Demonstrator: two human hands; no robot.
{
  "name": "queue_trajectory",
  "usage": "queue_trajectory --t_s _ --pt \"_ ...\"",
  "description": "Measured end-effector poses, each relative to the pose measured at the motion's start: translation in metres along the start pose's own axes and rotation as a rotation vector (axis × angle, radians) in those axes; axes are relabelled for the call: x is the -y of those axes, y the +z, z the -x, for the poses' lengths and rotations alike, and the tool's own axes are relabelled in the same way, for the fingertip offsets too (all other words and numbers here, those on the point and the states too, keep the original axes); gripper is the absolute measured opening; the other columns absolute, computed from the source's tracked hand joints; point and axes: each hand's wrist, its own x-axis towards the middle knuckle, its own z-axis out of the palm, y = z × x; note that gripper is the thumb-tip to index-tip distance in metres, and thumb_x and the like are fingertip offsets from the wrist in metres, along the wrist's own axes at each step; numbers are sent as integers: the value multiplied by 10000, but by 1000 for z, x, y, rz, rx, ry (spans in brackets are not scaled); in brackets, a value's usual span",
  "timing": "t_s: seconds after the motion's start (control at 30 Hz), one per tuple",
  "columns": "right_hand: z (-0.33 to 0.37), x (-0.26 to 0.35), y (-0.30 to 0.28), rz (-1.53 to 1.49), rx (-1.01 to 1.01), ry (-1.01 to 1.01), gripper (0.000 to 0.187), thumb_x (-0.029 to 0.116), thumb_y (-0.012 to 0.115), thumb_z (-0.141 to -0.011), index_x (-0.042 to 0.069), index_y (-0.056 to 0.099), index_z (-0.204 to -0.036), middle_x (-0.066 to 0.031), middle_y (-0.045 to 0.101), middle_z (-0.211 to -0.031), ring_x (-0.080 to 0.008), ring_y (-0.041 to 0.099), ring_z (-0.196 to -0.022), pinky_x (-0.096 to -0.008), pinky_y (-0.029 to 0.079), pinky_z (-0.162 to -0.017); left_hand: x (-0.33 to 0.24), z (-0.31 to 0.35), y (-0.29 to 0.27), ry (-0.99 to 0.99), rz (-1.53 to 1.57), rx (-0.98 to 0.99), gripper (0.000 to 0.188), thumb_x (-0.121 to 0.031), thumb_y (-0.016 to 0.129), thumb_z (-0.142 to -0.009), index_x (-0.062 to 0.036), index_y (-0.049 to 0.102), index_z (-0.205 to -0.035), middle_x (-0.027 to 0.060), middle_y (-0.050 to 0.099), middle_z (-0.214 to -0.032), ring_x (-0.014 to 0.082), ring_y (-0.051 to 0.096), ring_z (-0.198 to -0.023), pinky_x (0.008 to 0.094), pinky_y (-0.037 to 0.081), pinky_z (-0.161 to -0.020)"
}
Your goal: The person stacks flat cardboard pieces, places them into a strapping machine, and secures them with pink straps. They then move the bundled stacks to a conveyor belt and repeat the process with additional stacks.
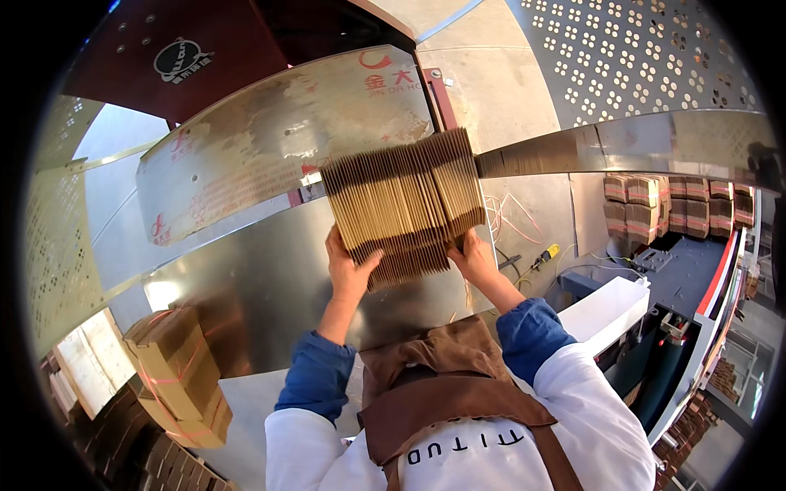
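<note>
A thick stack of folded brown cardboard pieces (401, 196), set on edge side by side, is gripped between my two hands over the shiny metal table (270, 270). My left hand (350, 266) presses its near left corner, thumb lying along the near side. At the near right corner my right hand (473, 258) closes on the stack, with its thumb against the near side. Most of the fingers are hidden beneath or behind the cardboard. The stack's far end reaches over the edge of a worn metal plate (286, 139) with red print.
Tied cardboard bundles (176, 368) stand at the left, and more tied bundles (634, 204) sit at the right. A metal rail (606, 143) runs right from the stack. A white tray (606, 315) and a yellow-black tool (546, 255) lie at the right. Dark red machine housing (164, 57) rises beyond.
</note>
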Motion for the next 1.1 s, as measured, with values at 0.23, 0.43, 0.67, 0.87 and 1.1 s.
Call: queue_trajectory --t_s 0.23,0.43,0.67,0.87,1.1 --pt "-57 15 -6 -38 -35 -14 422 175 676 -784 2 393 -1045 -292 609 -816 -505 579 -774 -547 470 -673 -5 -66 -11 38 -61 8 905 -251 825 -667 -41 338 -1400 177 449 -1282 358 470 -1188 435 447 -969" --pt "-71 4 -7 -23 -28 -67 436 190 659 -807 -15 386 -1078 -302 614 -812 -506 581 -753 -560 466 -658 -11 -70 -8 -5 -9 -13 911 -226 836 -660 -63 341 -1407 162 436 -1285 329 531 -1130 421 475 -947" --pt "-71 15 -7 28 -47 -101 444 211 655 -818 -38 390 -1075 -306 615 -800 -506 584 -753 -570 467 -670 -10 -73 -10 -38 -30 -55 901 -213 845 -662 -58 350 -1398 148 467 -1280 296 558 -1119 400 490 -936" --pt "-74 3 -8 -7 -32 -142 411 172 652 -813 -37 394 -1056 -318 613 -813 -510 582 -764 -551 466 -656 -29 -71 -4 -105 172 -133 838 -140 850 -654 -31 387 -1344 140 560 -1254 274 570 -1144 375 489 -945" --pt "-71 2 -8 -14 0 -145 476 182 653 -829 -44 379 -1145 -299 620 -799 -503 589 -752 -538 472 -644 -24 -73 -8 -133 238 -62 855 -153 840 -664 -29 364 -1363 166 536 -1282 302 556 -1167 379 481 -956"
